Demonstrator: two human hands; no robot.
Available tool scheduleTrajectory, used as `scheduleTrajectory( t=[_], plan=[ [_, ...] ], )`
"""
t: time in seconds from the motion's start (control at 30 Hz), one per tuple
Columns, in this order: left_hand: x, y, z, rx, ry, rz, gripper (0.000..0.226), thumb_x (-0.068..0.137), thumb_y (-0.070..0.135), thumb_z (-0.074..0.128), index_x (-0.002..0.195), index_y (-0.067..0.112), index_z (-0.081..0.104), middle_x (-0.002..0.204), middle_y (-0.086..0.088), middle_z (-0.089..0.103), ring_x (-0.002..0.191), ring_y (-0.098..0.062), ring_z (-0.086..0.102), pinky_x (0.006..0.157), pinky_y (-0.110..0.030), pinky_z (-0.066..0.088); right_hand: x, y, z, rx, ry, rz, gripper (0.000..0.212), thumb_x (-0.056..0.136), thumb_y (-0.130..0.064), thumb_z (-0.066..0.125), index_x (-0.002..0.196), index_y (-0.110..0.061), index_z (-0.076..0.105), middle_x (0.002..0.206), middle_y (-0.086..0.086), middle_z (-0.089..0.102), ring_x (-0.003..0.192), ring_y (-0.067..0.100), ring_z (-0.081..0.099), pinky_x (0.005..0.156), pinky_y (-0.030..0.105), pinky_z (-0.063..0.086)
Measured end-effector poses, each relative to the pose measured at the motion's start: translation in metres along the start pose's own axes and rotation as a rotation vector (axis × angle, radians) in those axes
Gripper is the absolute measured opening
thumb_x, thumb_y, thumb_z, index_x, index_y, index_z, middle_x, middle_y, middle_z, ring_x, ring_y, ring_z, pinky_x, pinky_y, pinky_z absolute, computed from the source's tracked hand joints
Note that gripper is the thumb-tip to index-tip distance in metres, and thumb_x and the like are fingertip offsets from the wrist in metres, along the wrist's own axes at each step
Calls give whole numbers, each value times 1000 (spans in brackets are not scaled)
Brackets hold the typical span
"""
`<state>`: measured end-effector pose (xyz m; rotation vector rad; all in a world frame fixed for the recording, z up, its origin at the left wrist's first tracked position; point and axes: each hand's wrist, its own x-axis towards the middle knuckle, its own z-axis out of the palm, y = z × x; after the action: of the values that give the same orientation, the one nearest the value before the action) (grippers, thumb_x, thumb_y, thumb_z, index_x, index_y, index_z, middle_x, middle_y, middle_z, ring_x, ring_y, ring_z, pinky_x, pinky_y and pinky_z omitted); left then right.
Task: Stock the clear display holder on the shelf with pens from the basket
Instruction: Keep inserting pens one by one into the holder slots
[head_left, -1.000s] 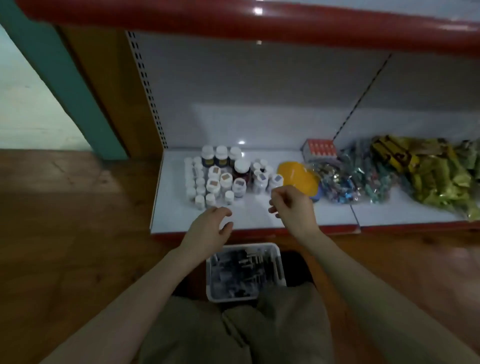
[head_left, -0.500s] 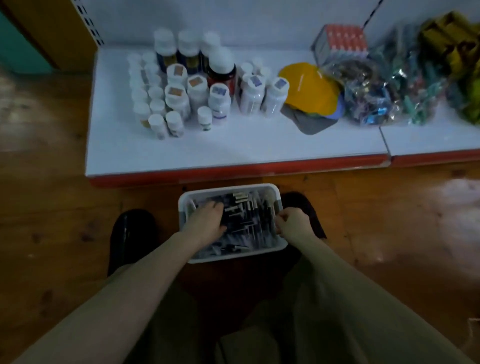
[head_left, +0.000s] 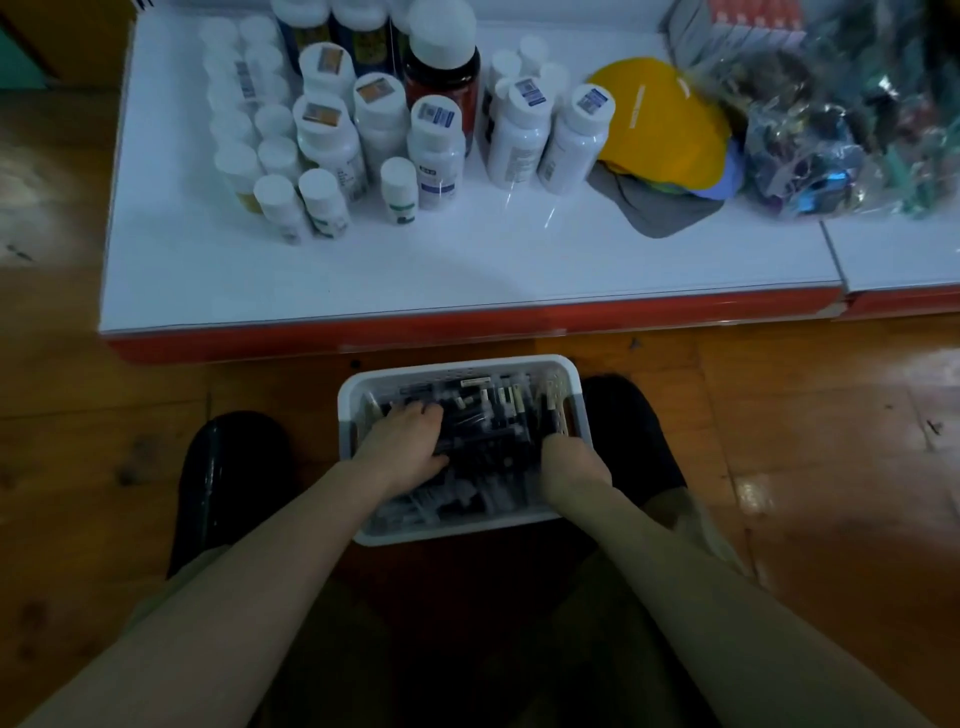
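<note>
A white plastic basket stands on the wooden floor between my feet, full of dark pens. My left hand lies on the left side of the pile, fingers bent down into the pens and thumb tucked against them. My right hand reaches in along the basket's right wall, and its fingers are buried among the pens and hidden. The white shelf with a red front edge lies just beyond the basket. I cannot plainly make out a clear display holder on it.
Several white-capped bottles crowd the shelf's back left. A yellow cap lies to their right, then clear bags of small items and a red-topped box. My black shoes flank the basket.
Both hands came down from above the shelf edge into the basket, and my view tilted downward. My right hand moved from the basket's right rim in among the pens.
</note>
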<state>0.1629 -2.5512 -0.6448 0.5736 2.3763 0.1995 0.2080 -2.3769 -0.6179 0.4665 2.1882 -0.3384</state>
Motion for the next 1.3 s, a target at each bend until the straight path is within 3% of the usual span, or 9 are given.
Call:
scheduleTrajectory(
  t=[0.1,0.17,0.27,0.33,0.5,0.63,0.77,1.03,1.3],
  plan=[
    [-2,0,1,-31,7,20,39,91,30,56,120,7,44,121,-13,49,112,-27,48,91,-34,43,-1,2,-4,160,9,30,28,89,-13,55,65,-12,42,64,3,43,52,16,40,46,27,35],
    [-8,0,-3,-84,45,24,27,91,23,54,113,8,47,115,-12,51,106,-25,51,85,-32,42,-7,4,-11,282,18,13,32,87,-17,59,62,-13,40,61,4,42,50,16,38,46,25,31],
    [-23,5,-19,-262,87,21,15,91,14,51,104,9,46,103,-12,55,90,-24,55,74,-32,45,-30,7,-29,513,-27,-89,8,91,-15,54,91,-7,56,76,13,53,56,21,46,50,27,40],
    [-37,9,-38,-365,120,32,10,91,13,51,98,13,43,92,-6,55,81,-20,54,67,-30,44,-50,6,-46,733,-95,-81,16,95,-13,50,108,-7,55,76,11,56,59,22,51,51,28,44],
    [-92,36,-121,-532,288,92,21,90,18,57,109,12,49,90,3,55,84,-15,54,68,-25,42,-113,-11,-108,1342,-248,-7,20,95,-11,44,85,-3,59,63,9,59,48,16,55,43,22,43],
    [-138,62,-199,-621,341,152,17,89,21,60,99,19,46,81,8,52,80,-16,55,58,-12,38,-179,-27,-175,1523,-317,-200,27,91,-4,37,75,-6,58,55,4,61,42,9,54,39,16,43],
    [-190,93,-267,-773,409,225,36,81,31,62,112,16,50,99,-8,63,86,-21,62,75,-35,51,-258,-39,-244,1522,-261,-467,21,91,-6,47,74,-9,57,54,-2,58,42,3,52,39,11,42],
    [-268,148,-374,-984,618,389,24,86,5,62,108,7,51,84,0,65,62,3,64,59,-9,48,-366,-60,-330,1285,163,-848,10,88,-13,60,79,-10,57,58,-2,55,45,7,50,42,16,44],
    [-313,154,-463,-971,823,488,34,77,21,69,106,8,57,99,-17,67,89,-25,68,82,-37,55,-419,-100,-388,1108,458,-1085,5,87,-10,61,83,-10,64,74,7,64,69,17,63,64,24,55]
  ],
)
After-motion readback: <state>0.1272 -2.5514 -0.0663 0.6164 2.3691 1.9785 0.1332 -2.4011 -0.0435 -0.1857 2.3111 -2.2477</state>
